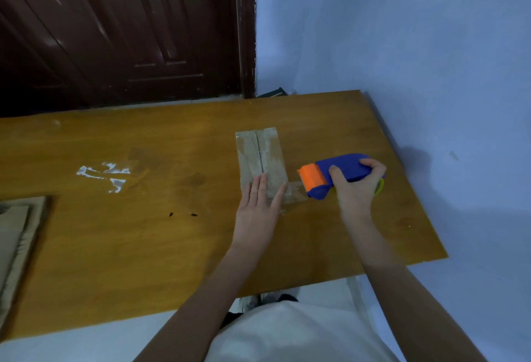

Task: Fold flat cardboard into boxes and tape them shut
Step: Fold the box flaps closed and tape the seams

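- Fingers of the left hand (258, 206) lie straight and close together, palm down, pressing on the near end of the cardboard box (260, 157); the thumb is spread out to the right and lies along the box's near right corner, where clear tape (293, 193) begins.
- Right hand (356, 186) grips the tape dispenser (333, 173): the thumb is hooked over the near side of the blue body and the other fingers curl over its far end, so the hand is wrapped firmly round it.
- Dispenser has a blue body, an orange roller (311, 177) at the end facing the box, and a sliver of yellow-green showing behind the right hand. It sits just beside the box's near right corner, low over the table.
- A strip of clear tape stretches from the roller end to the box corner under the left thumb.
- Box is small, brown and oblong, lying flat-topped on the wooden table (143, 232), right of centre, with its long side running away from the person. A dark centre seam runs along its top under glossy tape.
- More flat cardboard (17, 244) lies at the table's left edge, well apart from the box.
- White scuffed patch (105, 176) marks the tabletop left of the box.
- No brand, label or writing can be read on the box or the dispenser.
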`<state>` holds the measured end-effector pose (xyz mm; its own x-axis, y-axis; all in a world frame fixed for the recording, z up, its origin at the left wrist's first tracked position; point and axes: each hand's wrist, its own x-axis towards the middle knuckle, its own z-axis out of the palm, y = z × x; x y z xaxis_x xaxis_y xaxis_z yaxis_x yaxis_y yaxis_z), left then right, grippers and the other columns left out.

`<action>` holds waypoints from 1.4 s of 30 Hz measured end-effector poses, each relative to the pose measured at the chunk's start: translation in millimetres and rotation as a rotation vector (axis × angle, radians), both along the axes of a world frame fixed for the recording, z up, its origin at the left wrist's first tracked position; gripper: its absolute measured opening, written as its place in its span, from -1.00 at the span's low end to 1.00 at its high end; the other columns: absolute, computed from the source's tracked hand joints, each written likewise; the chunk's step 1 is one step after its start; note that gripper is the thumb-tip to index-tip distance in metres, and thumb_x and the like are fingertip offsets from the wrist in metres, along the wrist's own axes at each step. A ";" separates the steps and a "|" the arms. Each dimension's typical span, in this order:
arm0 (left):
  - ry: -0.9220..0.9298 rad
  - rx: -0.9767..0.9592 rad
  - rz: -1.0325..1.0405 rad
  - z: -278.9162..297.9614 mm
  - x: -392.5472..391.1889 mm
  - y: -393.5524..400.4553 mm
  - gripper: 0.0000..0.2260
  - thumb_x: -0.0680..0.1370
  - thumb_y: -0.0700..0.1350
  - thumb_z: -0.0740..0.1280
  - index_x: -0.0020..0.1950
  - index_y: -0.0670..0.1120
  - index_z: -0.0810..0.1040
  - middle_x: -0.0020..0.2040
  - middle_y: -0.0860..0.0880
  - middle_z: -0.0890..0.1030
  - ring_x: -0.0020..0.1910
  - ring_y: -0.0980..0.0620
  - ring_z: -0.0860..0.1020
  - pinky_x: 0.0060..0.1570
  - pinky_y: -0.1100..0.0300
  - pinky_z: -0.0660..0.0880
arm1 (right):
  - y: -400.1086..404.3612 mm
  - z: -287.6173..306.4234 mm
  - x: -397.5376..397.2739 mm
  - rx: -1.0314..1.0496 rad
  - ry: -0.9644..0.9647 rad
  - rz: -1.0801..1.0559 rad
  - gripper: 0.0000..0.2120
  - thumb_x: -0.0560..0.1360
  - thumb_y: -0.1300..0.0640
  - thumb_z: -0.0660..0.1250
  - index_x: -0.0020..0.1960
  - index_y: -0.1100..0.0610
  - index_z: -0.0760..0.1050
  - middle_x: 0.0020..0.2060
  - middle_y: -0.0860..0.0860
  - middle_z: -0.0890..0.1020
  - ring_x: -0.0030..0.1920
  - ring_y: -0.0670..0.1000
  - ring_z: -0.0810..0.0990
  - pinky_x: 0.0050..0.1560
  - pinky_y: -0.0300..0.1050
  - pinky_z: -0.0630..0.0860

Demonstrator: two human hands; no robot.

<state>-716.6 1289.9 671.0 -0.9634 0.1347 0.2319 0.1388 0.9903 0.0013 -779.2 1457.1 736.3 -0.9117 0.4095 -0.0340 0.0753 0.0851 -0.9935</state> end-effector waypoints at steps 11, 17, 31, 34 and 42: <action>-0.046 -0.003 -0.027 12.2 -6.7 27.1 -0.49 0.39 -0.17 0.45 0.29 -0.31 0.46 0.40 -0.29 0.36 0.43 -0.19 0.31 0.42 -0.04 0.21 | 8.0 -8.8 -6.2 -0.095 -0.111 -0.003 -0.53 0.41 0.24 0.44 0.14 0.08 0.23 -0.07 -0.02 0.43 -0.20 -0.06 0.52 -0.28 -0.24 0.49; -0.004 0.021 -0.047 3.0 -4.2 18.6 -0.48 0.51 -0.24 0.22 0.44 -0.32 0.19 0.42 -0.29 0.33 0.43 -0.19 0.30 0.41 -0.05 0.25 | 3.2 -9.9 -2.2 -0.086 -0.093 0.029 -0.54 0.41 0.28 0.43 0.15 0.11 0.22 -0.09 -0.03 0.44 -0.24 -0.10 0.51 -0.35 -0.36 0.47; 0.006 0.002 -0.094 6.5 -6.9 16.1 -0.47 0.39 -0.29 0.42 0.35 -0.31 0.41 0.34 -0.29 0.44 0.34 -0.17 0.43 0.32 -0.02 0.36 | -1.3 15.5 -17.5 0.252 0.051 0.300 -0.54 0.38 0.31 0.40 0.10 0.15 0.19 -0.22 -0.03 0.45 -0.32 -0.08 0.49 -0.34 -0.31 0.44; 0.043 -0.028 -0.102 5.1 -6.3 15.2 -0.54 0.46 -0.30 0.29 0.37 -0.30 0.39 0.36 -0.28 0.43 0.35 -0.16 0.41 0.34 -0.01 0.32 | 2.6 15.0 -21.4 0.247 0.044 0.285 -0.55 0.39 0.31 0.39 0.10 0.15 0.18 -0.22 -0.05 0.43 -0.31 -0.10 0.48 -0.34 -0.34 0.43; 0.044 -0.008 -0.110 6.1 -6.7 16.4 -0.54 0.52 -0.29 -0.04 0.36 -0.30 0.41 0.33 -0.27 0.45 0.34 -0.16 0.43 0.34 0.01 0.32 | 17.2 20.2 -19.4 0.295 0.102 0.313 -0.52 0.37 0.35 0.41 0.10 0.14 0.18 -0.12 -0.12 0.37 -0.20 -0.20 0.49 -0.30 -0.37 0.43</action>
